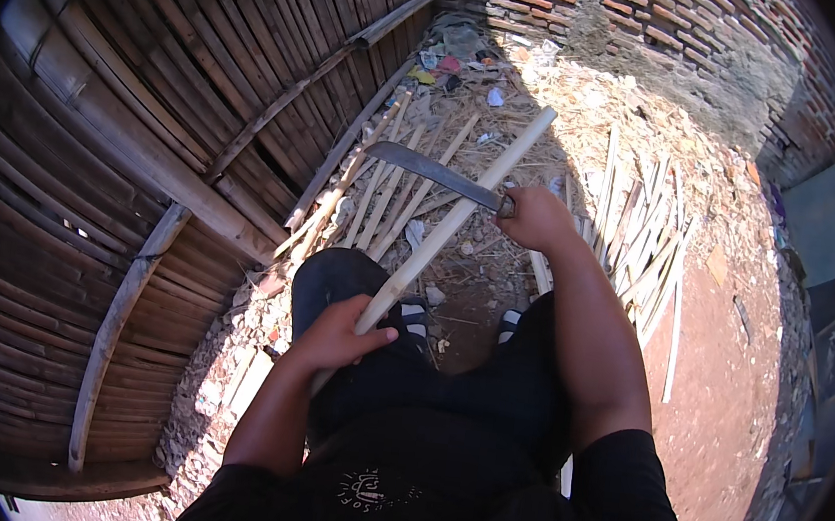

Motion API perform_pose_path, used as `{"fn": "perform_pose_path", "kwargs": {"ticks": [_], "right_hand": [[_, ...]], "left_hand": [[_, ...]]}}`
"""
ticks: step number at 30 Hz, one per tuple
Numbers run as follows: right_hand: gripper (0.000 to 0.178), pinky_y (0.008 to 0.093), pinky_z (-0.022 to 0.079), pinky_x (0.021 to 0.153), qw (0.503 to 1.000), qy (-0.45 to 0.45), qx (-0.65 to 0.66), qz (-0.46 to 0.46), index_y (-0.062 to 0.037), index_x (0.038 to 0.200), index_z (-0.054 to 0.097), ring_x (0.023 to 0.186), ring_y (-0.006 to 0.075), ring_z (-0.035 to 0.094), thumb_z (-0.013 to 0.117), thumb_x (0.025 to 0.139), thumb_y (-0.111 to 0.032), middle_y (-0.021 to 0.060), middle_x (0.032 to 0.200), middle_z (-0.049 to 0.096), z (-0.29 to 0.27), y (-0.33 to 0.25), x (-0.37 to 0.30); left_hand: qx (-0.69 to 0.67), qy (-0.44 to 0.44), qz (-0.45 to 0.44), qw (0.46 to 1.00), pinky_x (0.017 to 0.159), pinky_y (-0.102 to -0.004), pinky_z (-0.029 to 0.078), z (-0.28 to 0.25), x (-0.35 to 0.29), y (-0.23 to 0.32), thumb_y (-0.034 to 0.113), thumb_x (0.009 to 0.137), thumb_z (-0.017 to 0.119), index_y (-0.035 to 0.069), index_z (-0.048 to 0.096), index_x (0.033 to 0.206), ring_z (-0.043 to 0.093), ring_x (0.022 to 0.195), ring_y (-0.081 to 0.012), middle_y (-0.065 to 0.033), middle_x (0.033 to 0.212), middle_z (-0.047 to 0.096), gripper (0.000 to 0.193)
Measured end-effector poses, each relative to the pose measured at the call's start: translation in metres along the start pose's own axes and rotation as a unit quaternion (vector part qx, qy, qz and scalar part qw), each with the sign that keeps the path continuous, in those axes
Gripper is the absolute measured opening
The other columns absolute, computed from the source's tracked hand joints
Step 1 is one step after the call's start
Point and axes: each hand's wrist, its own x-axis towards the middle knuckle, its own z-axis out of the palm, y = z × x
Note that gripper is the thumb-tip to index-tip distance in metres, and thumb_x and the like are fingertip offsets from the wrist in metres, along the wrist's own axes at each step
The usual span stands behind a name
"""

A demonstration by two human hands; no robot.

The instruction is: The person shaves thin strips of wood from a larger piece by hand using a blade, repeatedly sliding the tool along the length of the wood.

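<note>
My left hand [345, 334] is closed around the lower part of a long pale bamboo strip [451, 226], near my left thigh. The strip slants up and away to the right, its far end well past my knees. In my right hand [537, 219] is the handle of a machete [436, 172], a dark curved blade pointing left. The blade crosses the strip at its upper part; whether it touches or lies just over it I cannot tell. My right fingers wrap the handle and are partly hidden.
Several bamboo strips lie on the ground ahead [392, 193], and a pile of split pieces [646, 232] lies to the right. A slatted bamboo wall [150, 114] stands close on the left. Beyond the litter and shavings rises a brick wall [652, 22]. Sandals [415, 319] are on my feet.
</note>
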Motion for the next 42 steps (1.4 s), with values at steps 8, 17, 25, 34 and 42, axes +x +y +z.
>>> {"fn": "perform_pose_path", "kwargs": {"ticks": [8,17,25,34,42], "right_hand": [[0.027,0.051,0.057,0.077,0.986,-0.002,0.011,-0.167,-0.0095,0.096,0.074,0.087,0.0406,0.071,0.078,0.076,-0.026,0.0167,0.087,0.073,-0.012,-0.035,-0.015],[0.024,0.0515,0.057,0.078,0.987,0.058,0.115,-0.091,-0.0089,0.092,0.071,0.086,0.0411,0.071,0.077,0.075,-0.024,0.0174,0.085,0.072,-0.02,-0.015,-0.009],[0.025,0.0499,0.056,0.075,0.976,0.031,0.016,-0.217,-0.0089,0.093,0.073,0.081,0.0391,0.071,0.079,0.075,-0.025,0.0151,0.083,0.072,0.011,-0.023,-0.007],[0.031,0.051,0.058,0.078,0.998,0.033,0.045,-0.036,-0.0123,0.101,0.074,0.087,0.0397,0.072,0.078,0.075,-0.03,0.0165,0.086,0.073,-0.003,0.0,0.001],[0.026,0.0517,0.057,0.075,0.97,-0.045,-0.023,-0.237,-0.007,0.092,0.07,0.084,0.04,0.072,0.077,0.074,-0.025,0.0179,0.082,0.071,0.01,-0.034,-0.013]], "left_hand": [[-0.08,-0.035,0.006,0.996,0.054,-0.0263,0.047,-0.001,-0.013,0.008,0.028,0.096,0.079,0.004,0.058,0.121,0.057,0.06,-0.0088,-0.0009,0.081,0.06,0.041],[-0.385,-0.168,0.086,0.903,0.051,-0.0264,0.046,-0.002,0.005,-0.028,0.034,0.099,0.075,0.008,0.053,0.12,0.047,0.051,-0.0076,0.0026,0.072,0.049,0.04],[-0.326,-0.119,0.079,0.935,0.052,-0.0283,0.045,0.003,0.013,-0.027,0.028,0.101,0.073,0.009,0.053,0.115,0.047,0.05,-0.0088,0.0016,0.071,0.05,0.031],[-0.202,-0.043,0.037,0.978,0.054,-0.0273,0.05,0.014,0.014,-0.025,0.019,0.098,0.075,0.009,0.053,0.111,0.06,0.057,-0.0108,-0.0003,0.079,0.058,0.027],[-0.13,0.001,0.025,0.991,0.05,-0.0248,0.045,0.022,0.011,-0.013,0.022,0.093,0.082,0.01,0.053,0.107,0.056,0.055,-0.0081,0.0018,0.076,0.056,0.034]]}}
